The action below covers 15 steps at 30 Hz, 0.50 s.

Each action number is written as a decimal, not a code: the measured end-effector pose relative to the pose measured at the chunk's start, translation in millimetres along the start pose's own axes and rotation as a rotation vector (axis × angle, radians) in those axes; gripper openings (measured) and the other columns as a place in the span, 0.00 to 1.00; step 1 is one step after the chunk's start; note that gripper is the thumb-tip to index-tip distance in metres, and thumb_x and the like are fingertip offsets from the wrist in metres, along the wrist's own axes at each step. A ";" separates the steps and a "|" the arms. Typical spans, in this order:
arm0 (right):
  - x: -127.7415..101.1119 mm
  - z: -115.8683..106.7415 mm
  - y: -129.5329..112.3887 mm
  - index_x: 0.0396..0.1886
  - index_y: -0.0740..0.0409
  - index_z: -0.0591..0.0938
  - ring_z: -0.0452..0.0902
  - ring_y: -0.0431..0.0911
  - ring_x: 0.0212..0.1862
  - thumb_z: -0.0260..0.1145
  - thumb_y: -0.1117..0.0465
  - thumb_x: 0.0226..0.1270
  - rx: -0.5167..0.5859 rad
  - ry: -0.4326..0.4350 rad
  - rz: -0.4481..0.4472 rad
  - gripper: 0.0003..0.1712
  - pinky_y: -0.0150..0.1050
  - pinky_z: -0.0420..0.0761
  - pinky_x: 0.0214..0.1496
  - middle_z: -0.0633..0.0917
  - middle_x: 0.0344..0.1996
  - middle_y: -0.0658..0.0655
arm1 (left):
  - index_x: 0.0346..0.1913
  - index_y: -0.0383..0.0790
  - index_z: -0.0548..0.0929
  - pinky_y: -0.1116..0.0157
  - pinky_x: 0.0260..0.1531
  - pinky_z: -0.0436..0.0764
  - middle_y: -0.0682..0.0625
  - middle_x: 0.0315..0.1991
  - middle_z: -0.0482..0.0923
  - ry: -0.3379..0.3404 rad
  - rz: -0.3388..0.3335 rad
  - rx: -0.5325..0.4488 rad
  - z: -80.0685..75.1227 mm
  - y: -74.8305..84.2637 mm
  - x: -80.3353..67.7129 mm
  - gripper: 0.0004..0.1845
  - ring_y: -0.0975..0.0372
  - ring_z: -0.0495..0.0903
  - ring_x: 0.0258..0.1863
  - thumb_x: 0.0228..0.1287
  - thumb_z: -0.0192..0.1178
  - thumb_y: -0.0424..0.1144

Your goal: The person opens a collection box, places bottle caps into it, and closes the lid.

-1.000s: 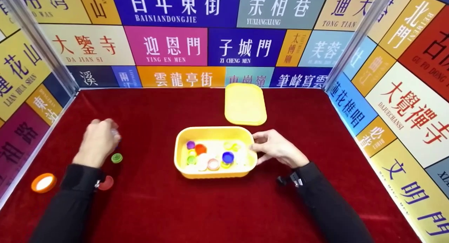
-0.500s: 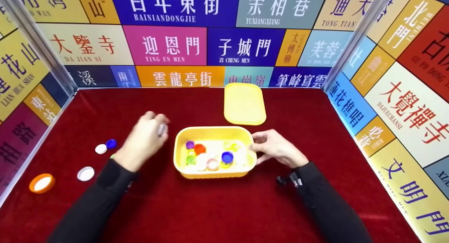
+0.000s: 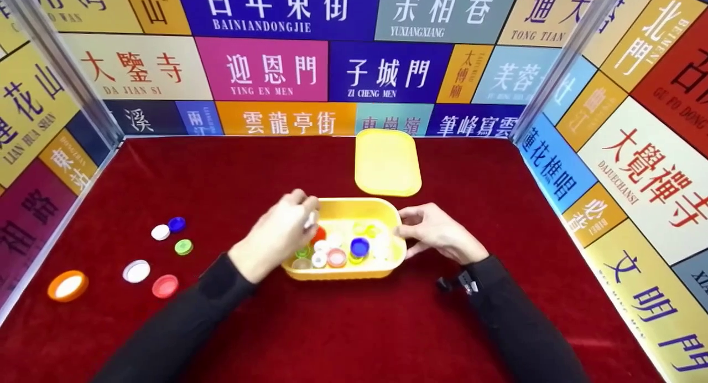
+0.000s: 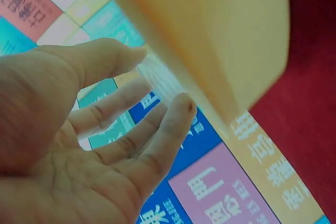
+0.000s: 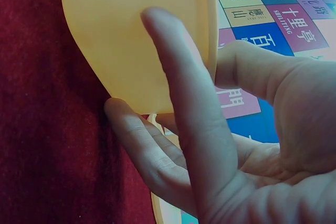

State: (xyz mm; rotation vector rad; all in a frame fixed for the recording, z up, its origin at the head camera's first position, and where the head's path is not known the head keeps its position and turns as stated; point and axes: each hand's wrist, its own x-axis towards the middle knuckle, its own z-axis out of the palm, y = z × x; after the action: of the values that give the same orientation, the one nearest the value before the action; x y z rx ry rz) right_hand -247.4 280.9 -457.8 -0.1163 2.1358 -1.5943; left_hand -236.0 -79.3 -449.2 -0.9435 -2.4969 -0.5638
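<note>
A yellow tub [image 3: 387,261] half-filled with coloured bottle caps sits mid-desk on red cloth [image 3: 332,327]. The left hand [image 3: 279,233] hovers over its left rim, fingertips pinching a pale cap [image 3: 310,221]. The right hand [image 3: 437,233] steadies the tub's right wall, fingers curled against it, thumb on the rim. The yellow lid [image 3: 387,161] lies just behind. Six loose caps [image 3: 166,286] lie scattered well to the left.
</note>
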 end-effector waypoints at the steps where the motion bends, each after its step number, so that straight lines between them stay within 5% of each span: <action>1: 0.1 0.0 0.1 0.73 0.69 0.87 0.96 0.51 0.44 0.74 0.69 0.78 0.000 0.002 0.001 0.26 0.48 0.98 0.41 0.92 0.60 0.71 | 0.54 0.32 0.88 0.51 0.35 0.93 0.37 0.43 0.82 0.003 0.018 0.012 10.4 -5.1 -0.6 0.13 0.47 0.84 0.38 0.72 0.76 0.32; 6: 0.9 1.3 0.0 0.72 0.69 0.87 0.96 0.51 0.44 0.74 0.68 0.77 -0.002 0.000 0.000 0.26 0.49 0.98 0.41 0.92 0.59 0.71 | 0.57 0.33 0.88 0.52 0.36 0.94 0.38 0.45 0.82 -0.047 0.006 0.049 15.4 0.8 -1.7 0.17 0.48 0.85 0.39 0.74 0.80 0.37; 15: -0.2 -1.5 1.2 0.74 0.68 0.87 0.96 0.51 0.43 0.74 0.67 0.78 -0.016 0.002 -0.003 0.27 0.47 0.98 0.41 0.92 0.61 0.72 | 0.57 0.36 0.91 0.54 0.39 0.95 0.40 0.48 0.84 -0.086 -0.077 0.059 -5.8 14.8 -2.9 0.14 0.49 0.86 0.43 0.75 0.80 0.37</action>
State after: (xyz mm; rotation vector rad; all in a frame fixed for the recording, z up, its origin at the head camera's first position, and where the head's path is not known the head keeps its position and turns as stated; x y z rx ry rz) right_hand -247.6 282.7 -458.6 -0.1235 2.1510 -1.5800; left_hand -222.5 -73.5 -442.6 -0.8705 -2.6206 -0.4798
